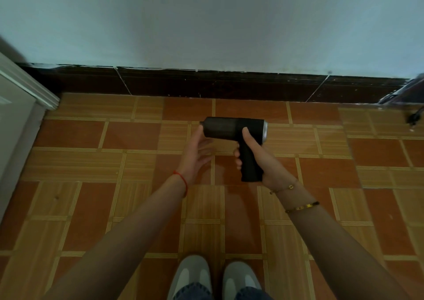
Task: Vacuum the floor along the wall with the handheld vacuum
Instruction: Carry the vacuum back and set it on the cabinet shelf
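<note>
A black handheld vacuum (226, 129), pistol-shaped with a silver ring on its right end, is held in the air above the floor. My right hand (255, 156) grips its handle, thumb up on the body. My left hand (195, 155) is open with fingers spread, its fingertips touching the barrel's left end. The floor (114, 173) is orange and wood-patterned tile. It meets a pale blue wall (206, 24) at a dark brown baseboard (206, 85) straight ahead.
A white door frame (25, 86) stands at the left edge. A dark, blurred object (406, 91) and a black cord end (414, 118) lie at the far right by the baseboard. My two grey shoes (215, 276) are at the bottom.
</note>
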Tool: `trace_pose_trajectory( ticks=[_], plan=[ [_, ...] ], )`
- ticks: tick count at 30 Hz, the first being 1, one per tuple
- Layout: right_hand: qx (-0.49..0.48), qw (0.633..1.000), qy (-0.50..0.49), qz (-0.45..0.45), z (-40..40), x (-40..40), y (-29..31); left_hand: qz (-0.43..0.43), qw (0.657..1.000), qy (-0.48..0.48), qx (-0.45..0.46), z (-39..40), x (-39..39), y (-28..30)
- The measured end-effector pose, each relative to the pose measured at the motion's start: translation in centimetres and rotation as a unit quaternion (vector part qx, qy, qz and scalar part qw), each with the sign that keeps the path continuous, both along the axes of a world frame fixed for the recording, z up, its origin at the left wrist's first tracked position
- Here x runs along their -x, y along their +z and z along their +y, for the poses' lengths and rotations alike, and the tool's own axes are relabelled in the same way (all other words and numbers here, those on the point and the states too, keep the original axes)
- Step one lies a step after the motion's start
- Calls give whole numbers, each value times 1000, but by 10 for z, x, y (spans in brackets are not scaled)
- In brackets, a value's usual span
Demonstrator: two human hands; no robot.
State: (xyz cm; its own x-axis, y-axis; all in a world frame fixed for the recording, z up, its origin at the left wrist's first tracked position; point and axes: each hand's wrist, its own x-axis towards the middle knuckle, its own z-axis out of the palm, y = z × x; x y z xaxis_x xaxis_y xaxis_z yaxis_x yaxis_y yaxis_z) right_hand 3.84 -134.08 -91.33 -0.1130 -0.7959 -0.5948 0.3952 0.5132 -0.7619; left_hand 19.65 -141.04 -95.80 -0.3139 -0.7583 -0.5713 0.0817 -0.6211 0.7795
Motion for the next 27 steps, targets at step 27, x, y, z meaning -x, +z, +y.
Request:
trace_pose_trajectory(
  ticks=[27],
  plan=[
    [6,998,23,60,9,-18,-10,2,994,95,53,15,-7,13]
  ],
)
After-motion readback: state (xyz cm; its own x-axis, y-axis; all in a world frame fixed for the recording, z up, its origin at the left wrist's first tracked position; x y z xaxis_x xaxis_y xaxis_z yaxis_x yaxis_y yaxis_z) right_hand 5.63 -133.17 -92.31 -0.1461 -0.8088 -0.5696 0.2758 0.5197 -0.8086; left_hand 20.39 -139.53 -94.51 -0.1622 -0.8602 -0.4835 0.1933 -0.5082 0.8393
